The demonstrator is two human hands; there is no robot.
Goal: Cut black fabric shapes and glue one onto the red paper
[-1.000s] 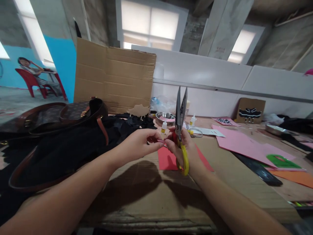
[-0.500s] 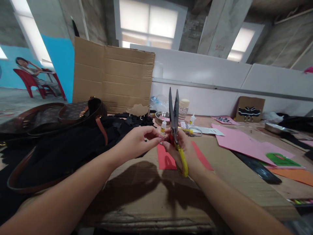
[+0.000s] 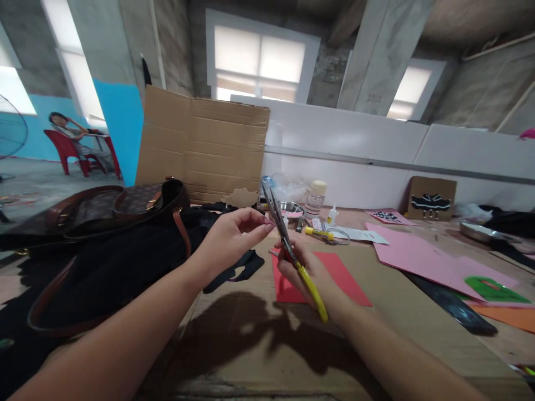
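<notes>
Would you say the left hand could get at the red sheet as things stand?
Probably yes: the left part of the red sheet looks uncovered, and the left hand is close, though the right hand and scissors hang over its middle.

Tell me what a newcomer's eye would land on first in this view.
Probably the yellow-handled scissors, blades slightly apart, in the right hand at the center, above the bright red sheet. Next, perhaps, the tall cardboard panel standing behind the left hand, and the brown handbag at the left.
</notes>
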